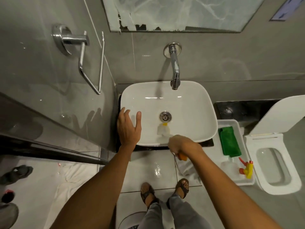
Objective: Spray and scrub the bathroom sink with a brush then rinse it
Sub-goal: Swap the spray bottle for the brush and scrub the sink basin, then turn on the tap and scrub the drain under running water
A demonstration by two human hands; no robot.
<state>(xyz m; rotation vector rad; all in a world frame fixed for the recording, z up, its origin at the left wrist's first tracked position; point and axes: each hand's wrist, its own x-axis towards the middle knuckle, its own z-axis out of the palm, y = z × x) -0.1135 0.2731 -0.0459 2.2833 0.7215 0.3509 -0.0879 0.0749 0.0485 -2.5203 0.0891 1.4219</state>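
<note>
The white sink [198,103] sits under a chrome tap [175,70], with its drain [165,116] in the middle. My right hand [183,145] is closed around the orange handle of a brush at the sink's near rim. The brush head [163,130], pale and blurred with a yellow tip, lies inside the basin just below the drain. My left hand [129,128] hovers over the sink's left rim with fingers spread and holds nothing. A clear spray bottle [231,166] with a yellow and red trigger lies in a white tray [231,123] to the right.
A green cloth [229,141] lies in the same tray. An open toilet [277,164] stands at the far right. A chrome towel holder [82,52] is on the left wall, with a glass partition below it. The floor tiles are wet, and shoes sit at the far left.
</note>
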